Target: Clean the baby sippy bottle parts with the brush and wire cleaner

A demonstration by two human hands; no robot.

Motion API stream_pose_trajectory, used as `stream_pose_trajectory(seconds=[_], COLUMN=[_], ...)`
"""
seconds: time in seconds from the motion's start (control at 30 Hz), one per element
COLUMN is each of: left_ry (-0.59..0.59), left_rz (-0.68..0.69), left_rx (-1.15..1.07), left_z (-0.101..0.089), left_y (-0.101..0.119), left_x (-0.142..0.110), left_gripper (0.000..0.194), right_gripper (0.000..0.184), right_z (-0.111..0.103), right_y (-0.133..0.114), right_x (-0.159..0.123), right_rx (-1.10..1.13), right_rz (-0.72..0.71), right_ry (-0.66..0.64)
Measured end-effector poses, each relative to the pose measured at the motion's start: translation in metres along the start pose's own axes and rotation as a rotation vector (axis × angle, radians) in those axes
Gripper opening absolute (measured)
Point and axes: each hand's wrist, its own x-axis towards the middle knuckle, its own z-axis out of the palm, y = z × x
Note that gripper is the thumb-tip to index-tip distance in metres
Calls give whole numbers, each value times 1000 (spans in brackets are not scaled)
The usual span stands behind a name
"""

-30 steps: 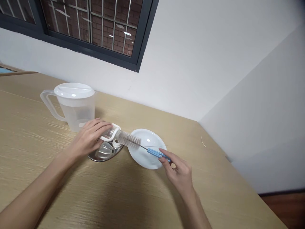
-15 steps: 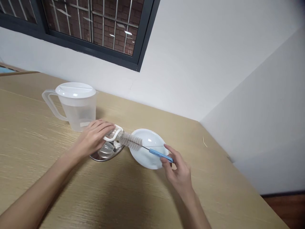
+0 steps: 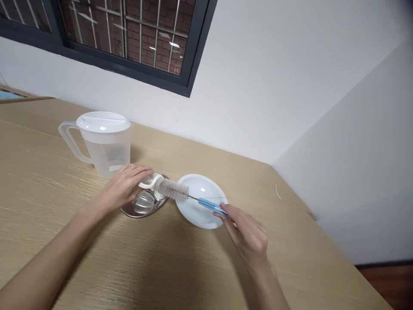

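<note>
My left hand (image 3: pixel 130 183) is closed around a clear baby bottle (image 3: pixel 149 179) with a white handle, tipped on its side with its mouth facing right. The bristles of a bottle brush (image 3: pixel 176 189) are partly in the bottle's mouth, partly outside. My right hand (image 3: pixel 247 230) pinches the end of the brush's blue handle. Under the brush stands a white bowl (image 3: pixel 200 217). A metal tray (image 3: pixel 130 212) lies beneath the bottle, bearing a clear dome-shaped cap (image 3: pixel 144 202) and a small white part (image 3: pixel 159 193). My fingers hide much of the bottle.
A translucent lidded pitcher (image 3: pixel 108 148) with liquid stands behind my left hand, its handle to the left. A thin pale strand (image 3: pixel 278 192) lies on the wooden table (image 3: pixel 112 262) at the right. Wall and barred window rise behind the table.
My right hand has turned, its forefinger now folded onto the blue handle instead of stretched out. The brush has moved slightly left, toward the bottle. My left hand keeps its hold.
</note>
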Motion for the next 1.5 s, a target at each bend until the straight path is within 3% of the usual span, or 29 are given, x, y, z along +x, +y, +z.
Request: stream_pose_trajectory(seconds=[0.1,0.23,0.37,0.47,0.53,0.57,0.63,0.67,0.83,0.97,1.1,1.2,1.27,1.33,1.4,1.5], left_ry=[13,44,65,62,55,49,34,26,1,-7,19,38,35,24,17,-2], left_rz=[1,7,16,13,-7,-18,-38,-45,-37,-15,23,40,38,28,16,-1], left_rx=[18,38,31,38,48,51,54,56,66,80,74,73,92,107,108,93], left_z=[0,-2,-2,-1,-1,-1,-2,-3,-3,-2,-1,1,2,1,0,-2], left_y=[0,4,10,12,12,11,8,7,-1,0,3,4,3,2,0,-2], left_x=[0,1,1,2,2,2,1,1,-2,-1,0,-1,-1,-2,-2,-2], left_gripper=[35,39,46,49,49,48,49,49,50,48,48,50,52,53,53,53], right_gripper=[31,1,34,35,9,13,42,46,41,35,3,20,16,6,30,42], right_z=[3,7,8,10,14,15,18,18,13,10,12,14,16,19,21,21], right_y=[0,-4,-13,-17,-16,-14,-10,-8,-5,-7,-10,-12,-13,-13,-11,-9], right_x=[-1,-2,-1,-1,-3,-4,-7,-8,-7,-3,-4,-6,-7,-8,-9,-8], right_rx=[17,75,159,196,180,161,124,109,33,51,89,110,131,138,121,60], right_rz=[62,161,324,395,365,324,211,153,-10,15,157,303,327,262,162,22], right_ry=[-14,-2,-74,-79,-20,10,27,13,-24,-15,4,-33,-33,-13,-11,-19])
